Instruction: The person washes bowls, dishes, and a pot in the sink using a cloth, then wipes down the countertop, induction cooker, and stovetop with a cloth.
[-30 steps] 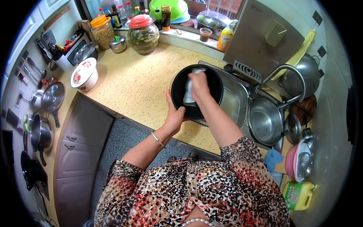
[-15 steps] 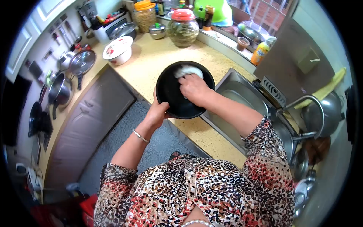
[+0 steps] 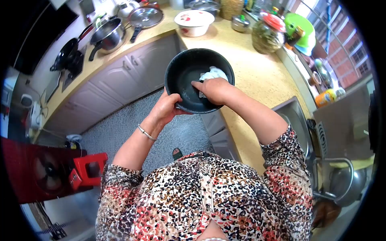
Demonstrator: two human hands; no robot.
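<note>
My left hand [image 3: 167,109] grips the near rim of the round black non-stick pot [image 3: 185,76], fingers wrapped under its lower left edge; the pot sits just above the centre of the frame, held in the air off the edge of the speckled yellow countertop [image 3: 249,76]. My right hand [image 3: 215,89] is inside the pot, fingers pressed down on a crumpled white cloth [image 3: 214,74] that lies against the pot's right inner wall. A thin silver bangle [image 3: 144,132] circles my left wrist. At upper centre, on the countertop, stands a white bowl with red floral print [image 3: 194,18]; to its right, a glass jar with a red lid [image 3: 267,34]. A stainless steel sink [image 3: 295,120] lies at right.
</note>
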